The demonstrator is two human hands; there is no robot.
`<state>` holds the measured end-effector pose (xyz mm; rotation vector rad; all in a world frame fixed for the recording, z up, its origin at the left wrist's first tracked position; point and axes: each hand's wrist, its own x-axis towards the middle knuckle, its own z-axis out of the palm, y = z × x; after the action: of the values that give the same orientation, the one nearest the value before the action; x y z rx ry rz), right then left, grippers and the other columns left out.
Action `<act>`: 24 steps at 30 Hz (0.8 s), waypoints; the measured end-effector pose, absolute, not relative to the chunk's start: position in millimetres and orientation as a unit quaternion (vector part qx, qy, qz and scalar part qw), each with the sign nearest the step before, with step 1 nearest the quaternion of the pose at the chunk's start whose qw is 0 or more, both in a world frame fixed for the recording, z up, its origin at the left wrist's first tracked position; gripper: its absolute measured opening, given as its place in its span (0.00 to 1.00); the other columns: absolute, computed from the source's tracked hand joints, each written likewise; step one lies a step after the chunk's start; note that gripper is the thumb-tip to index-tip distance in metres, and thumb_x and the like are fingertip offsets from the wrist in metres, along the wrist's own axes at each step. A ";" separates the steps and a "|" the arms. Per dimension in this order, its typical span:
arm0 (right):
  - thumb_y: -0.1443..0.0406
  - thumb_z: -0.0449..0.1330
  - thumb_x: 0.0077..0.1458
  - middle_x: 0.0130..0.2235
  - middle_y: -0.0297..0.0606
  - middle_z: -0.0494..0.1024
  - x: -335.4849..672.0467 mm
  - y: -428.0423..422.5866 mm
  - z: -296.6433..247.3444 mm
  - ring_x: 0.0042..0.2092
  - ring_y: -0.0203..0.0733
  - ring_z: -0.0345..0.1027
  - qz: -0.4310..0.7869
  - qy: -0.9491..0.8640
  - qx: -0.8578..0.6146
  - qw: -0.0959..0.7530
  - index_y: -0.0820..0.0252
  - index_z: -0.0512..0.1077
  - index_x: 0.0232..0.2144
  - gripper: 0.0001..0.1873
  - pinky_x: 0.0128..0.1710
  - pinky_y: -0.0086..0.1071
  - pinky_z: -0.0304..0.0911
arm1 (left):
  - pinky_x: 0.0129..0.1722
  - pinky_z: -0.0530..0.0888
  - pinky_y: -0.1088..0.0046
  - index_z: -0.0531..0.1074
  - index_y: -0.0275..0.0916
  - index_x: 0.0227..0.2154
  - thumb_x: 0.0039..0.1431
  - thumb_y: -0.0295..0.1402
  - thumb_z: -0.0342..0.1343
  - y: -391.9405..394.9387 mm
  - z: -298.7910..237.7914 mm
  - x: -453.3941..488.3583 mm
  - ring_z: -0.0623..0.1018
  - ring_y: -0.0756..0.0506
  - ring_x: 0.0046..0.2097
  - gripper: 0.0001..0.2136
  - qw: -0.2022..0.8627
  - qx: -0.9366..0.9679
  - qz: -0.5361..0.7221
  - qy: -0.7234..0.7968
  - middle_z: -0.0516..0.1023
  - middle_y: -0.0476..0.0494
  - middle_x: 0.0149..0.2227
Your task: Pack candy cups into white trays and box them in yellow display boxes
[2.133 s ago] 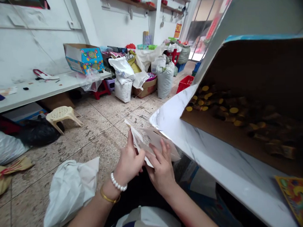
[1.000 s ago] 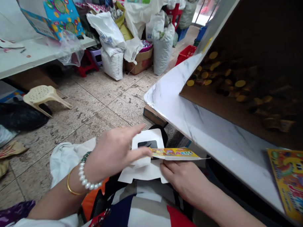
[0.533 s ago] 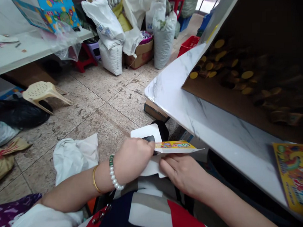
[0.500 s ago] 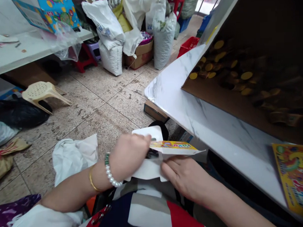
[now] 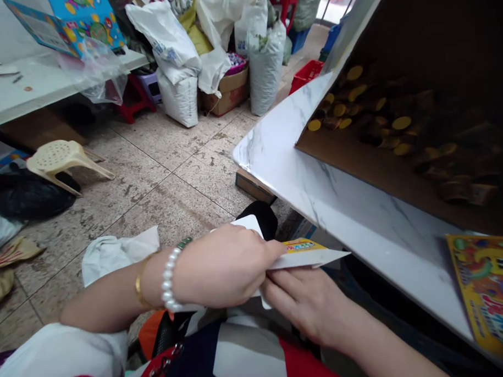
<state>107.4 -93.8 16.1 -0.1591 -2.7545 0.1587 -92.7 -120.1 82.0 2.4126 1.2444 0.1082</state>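
Over my lap is a small card box (image 5: 309,256), its inside white and its printed outside yellow, with white flaps partly spread. My left hand (image 5: 225,263), wearing a pearl bracelet and a gold bangle, reaches across it from the left. Its fingers are closed at the top edge of the printed panel, and the thumb lies along that edge. Below the panel, my right hand (image 5: 303,302) grips the lower part of the box with bent fingers. Most of the box is hidden behind the two hands, so its contents do not show.
On the marbled white table (image 5: 283,138) at right, a large brown carton (image 5: 358,179) lies open, holding many yellow-ended pieces. A printed yellow box (image 5: 486,290) rests near it. A cream stool (image 5: 63,156) and white sacks (image 5: 178,92) stand on the floor.
My left hand has moved right, over the box opening, and now meets the printed panel's edge. The flaps are more covered. My right hand stays about where it was.
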 end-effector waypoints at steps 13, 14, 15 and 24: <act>0.71 0.53 0.60 0.21 0.36 0.68 131.6 -111.2 2.9 0.23 0.40 0.63 0.040 -0.974 -0.047 0.217 0.65 0.75 0.33 0.09 0.24 0.37 0.58 | 0.22 0.68 0.67 0.76 0.38 0.30 0.62 0.26 0.45 -98.5 71.8 -122.1 0.80 0.36 0.27 0.14 -0.055 0.695 -0.105 0.709 0.78 0.38 0.23; 0.70 0.56 0.59 0.21 0.35 0.68 135.4 -115.0 1.3 0.24 0.39 0.63 0.044 -0.966 -0.049 0.250 0.63 0.74 0.31 0.07 0.25 0.37 0.59 | 0.23 0.68 0.66 0.77 0.38 0.29 0.64 0.29 0.45 -98.9 74.2 -130.4 0.80 0.36 0.28 0.15 -0.075 0.679 -0.098 0.724 0.78 0.38 0.24; 0.69 0.59 0.59 0.21 0.34 0.69 138.0 -117.3 -1.0 0.24 0.39 0.64 0.050 -0.958 -0.055 0.276 0.63 0.74 0.30 0.06 0.26 0.37 0.59 | 0.25 0.70 0.66 0.77 0.39 0.29 0.65 0.32 0.45 -100.1 74.8 -136.5 0.81 0.36 0.30 0.15 -0.064 0.684 -0.080 0.722 0.79 0.38 0.25; 0.64 0.61 0.61 0.21 0.30 0.70 118.3 -95.0 -26.8 0.24 0.33 0.63 0.108 -0.956 -0.064 0.266 0.61 0.72 0.32 0.06 0.24 0.32 0.54 | 0.50 0.74 0.66 0.63 0.36 0.61 0.61 0.44 0.58 -124.0 38.0 -119.4 0.79 0.43 0.50 0.28 0.253 0.710 0.245 0.610 0.80 0.37 0.51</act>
<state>118.3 -95.0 -26.8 -0.1730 -2.5803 0.2914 -119.4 -124.0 38.0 1.9304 1.6593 0.6649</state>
